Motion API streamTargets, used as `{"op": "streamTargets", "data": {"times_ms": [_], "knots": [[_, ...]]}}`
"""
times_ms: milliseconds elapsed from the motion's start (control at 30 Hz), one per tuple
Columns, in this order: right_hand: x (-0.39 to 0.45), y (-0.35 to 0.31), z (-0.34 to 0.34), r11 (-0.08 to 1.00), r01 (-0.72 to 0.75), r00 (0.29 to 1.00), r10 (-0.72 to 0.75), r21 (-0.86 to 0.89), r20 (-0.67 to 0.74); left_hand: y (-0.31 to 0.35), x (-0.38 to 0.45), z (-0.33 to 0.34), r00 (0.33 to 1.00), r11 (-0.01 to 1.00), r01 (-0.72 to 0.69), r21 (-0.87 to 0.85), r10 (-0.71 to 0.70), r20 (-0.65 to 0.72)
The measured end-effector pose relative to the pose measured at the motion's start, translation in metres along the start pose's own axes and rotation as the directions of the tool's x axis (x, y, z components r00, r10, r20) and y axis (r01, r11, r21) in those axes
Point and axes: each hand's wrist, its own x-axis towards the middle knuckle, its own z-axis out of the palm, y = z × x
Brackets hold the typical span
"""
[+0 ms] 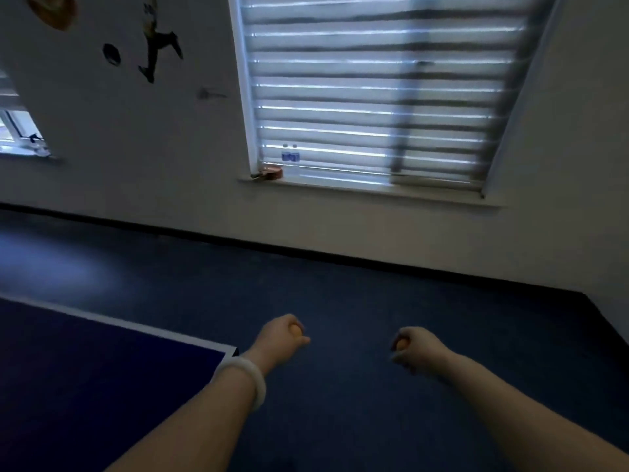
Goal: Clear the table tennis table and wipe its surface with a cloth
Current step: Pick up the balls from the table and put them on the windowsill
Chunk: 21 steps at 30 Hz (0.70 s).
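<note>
Two round orange balls: left hand (280,335) clenches one (295,330), right hand (417,345) other (401,345); smooth white bangle (250,379) on left wrist.

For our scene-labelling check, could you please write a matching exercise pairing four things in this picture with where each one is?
Things:
1. left hand
2. water bottles
3. white bracelet
4. table tennis table

Places or states:
A. on the windowsill
B. lower left of the view
C. closed around an orange ball
D. on the left wrist

Pairs: 1-C, 2-A, 3-D, 4-B
</note>
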Motion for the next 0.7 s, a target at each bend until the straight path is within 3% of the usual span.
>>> {"op": "streamTargets", "data": {"times_ms": [267, 533, 700], "knots": [[0.209, -0.054, -0.056, 0.999, 0.023, 0.999, -0.022, -0.029, 0.039, 0.026, 0.196, -0.033, 0.999, 0.999, 0.029, -0.015, -0.029, -0.035], [0.429, -0.162, -0.120, 0.975, 0.176, 0.976, -0.153, -0.139, 0.157, 0.048, 0.381, -0.084, 0.983, 0.991, 0.117, -0.066, -0.125, -0.135], [0.533, -0.233, -0.120, 0.947, 0.254, 0.947, -0.203, -0.197, 0.247, 0.032, 0.469, -0.126, 0.962, 0.975, 0.205, -0.089, -0.217, -0.165]]}}
